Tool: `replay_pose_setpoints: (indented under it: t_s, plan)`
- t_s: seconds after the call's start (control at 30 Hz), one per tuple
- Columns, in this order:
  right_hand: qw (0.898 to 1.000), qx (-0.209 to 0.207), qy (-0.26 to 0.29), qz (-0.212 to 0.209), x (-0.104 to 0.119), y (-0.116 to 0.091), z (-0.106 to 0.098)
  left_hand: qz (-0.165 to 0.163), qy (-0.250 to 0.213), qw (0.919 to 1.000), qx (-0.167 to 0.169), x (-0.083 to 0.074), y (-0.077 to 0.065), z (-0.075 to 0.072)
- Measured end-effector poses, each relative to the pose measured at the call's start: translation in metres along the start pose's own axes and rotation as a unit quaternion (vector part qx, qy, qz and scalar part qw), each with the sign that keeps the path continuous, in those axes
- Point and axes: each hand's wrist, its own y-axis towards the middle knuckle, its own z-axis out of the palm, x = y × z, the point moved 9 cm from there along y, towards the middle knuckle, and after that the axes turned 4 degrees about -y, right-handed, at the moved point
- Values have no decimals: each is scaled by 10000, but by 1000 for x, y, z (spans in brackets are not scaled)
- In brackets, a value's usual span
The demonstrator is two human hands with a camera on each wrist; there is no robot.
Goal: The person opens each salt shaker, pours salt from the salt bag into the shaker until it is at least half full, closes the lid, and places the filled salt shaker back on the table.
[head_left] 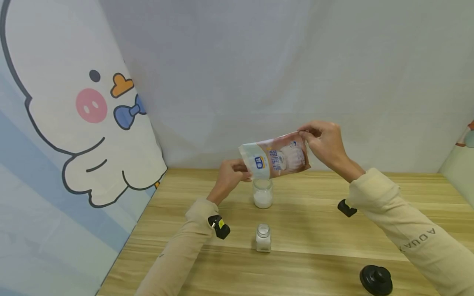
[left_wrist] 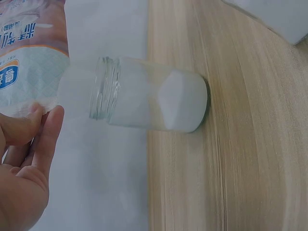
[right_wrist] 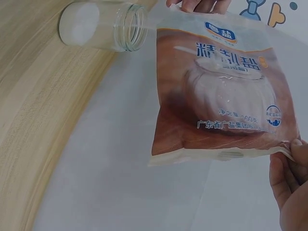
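A printed salt bag is held sideways in the air between both hands, its pale blue end toward the left. My left hand pinches the edge of that pale end, thumb and fingers on it in the left wrist view. At the other end, my right hand grips a corner of the bag's brown end. Close below the pale end stands a glass jar without a lid, partly filled with white grains. Whether grains are leaving the bag is too faint to tell.
A smaller glass jar with white contents stands nearer on the wooden table. A round black lid lies at the front right. Behind the table hangs a grey cloth; a cartoon-printed panel borders the left.
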Motion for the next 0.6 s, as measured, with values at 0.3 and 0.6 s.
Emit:
replay_pose_setpoints:
  t_s: [0.3, 0.6]
  plan:
    - [10000, 35, 2, 26, -2, 1, 2, 242, -50, 9997, 14, 1, 0, 0]
    - [10000, 15, 27, 13, -4, 0, 2, 80, -25, 9999, -59, 6, 2, -1]
